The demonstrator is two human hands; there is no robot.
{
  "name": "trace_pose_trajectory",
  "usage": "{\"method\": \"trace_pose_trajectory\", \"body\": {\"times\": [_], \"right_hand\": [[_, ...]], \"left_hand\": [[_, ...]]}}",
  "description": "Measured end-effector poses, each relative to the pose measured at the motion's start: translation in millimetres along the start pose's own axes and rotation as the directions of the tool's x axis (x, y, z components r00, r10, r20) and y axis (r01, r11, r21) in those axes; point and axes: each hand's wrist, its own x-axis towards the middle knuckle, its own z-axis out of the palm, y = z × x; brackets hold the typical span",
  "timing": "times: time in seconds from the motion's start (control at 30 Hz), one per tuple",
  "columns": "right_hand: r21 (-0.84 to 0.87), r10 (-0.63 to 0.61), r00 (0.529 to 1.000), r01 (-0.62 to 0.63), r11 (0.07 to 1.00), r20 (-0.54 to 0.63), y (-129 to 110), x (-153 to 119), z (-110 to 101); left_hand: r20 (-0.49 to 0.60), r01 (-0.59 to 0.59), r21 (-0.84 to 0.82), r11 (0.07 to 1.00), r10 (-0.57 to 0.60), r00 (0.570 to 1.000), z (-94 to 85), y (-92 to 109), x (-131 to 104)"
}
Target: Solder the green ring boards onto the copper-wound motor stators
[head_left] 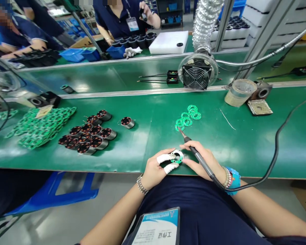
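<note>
My left hand (156, 168), with white finger cots on two fingers, grips a small round part topped by a green and white ring board (177, 157) near the table's front edge. In my right hand (208, 160) a soldering iron (201, 160) is held like a pen, its tip pointing up and left. Fingers of that hand also reach to the right side of the round part. Beyond the iron's tip lie several loose green ring boards (187, 117). Farther left stand several motor stators (88, 132) with copper windings, and a single stator (128, 122) sits apart.
A heap of green ring boards (40, 126) lies far left. At the back are a fan (197, 75) with a duct, a plastic cup (239, 92) and a solder sponge tray (260, 107). The iron's cable (274, 149) loops across the right. A person (122, 20) works opposite.
</note>
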Motion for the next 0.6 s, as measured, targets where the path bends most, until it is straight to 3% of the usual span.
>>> {"method": "trace_pose_trajectory", "body": {"times": [0.1,0.2,0.33,0.4,0.47,0.53,0.6], "right_hand": [[-0.068,-0.064,0.997,0.067,0.995,0.043,-0.9,2.6,5.6],[-0.123,-0.100,0.991,0.110,0.986,0.089,1.7,5.7,8.8],[-0.164,-0.083,0.984,0.110,0.980,0.159,2.1,10.7,5.8],[-0.172,-0.073,0.981,0.104,0.980,0.180,0.1,12.8,3.9],[-0.176,-0.064,0.980,0.098,0.979,0.188,-2.3,14.0,2.9],[-0.179,-0.059,0.979,0.094,0.979,0.195,-4.1,14.6,2.6],[-0.186,-0.051,0.979,0.088,0.979,0.198,-4.9,14.8,2.6]], "left_hand": [[0.011,0.071,-0.084,0.994,-0.071,0.997,-0.4,2.6,-2.5],[0.106,0.155,-0.168,0.974,-0.138,0.985,-10.0,4.9,-3.1],[0.123,0.140,0.068,0.988,-0.148,0.981,-26.2,0.8,-0.5],[0.112,0.109,0.101,0.989,-0.120,0.986,-30.0,-3.7,1.8],[0.084,0.121,0.024,0.992,-0.122,0.989,-30.4,-7.5,4.4],[0.052,0.212,-0.140,0.967,-0.206,0.977,-28.0,-8.8,7.3],[0.073,0.356,-0.376,0.856,-0.355,0.932,-24.0,-7.3,10.5]]}}
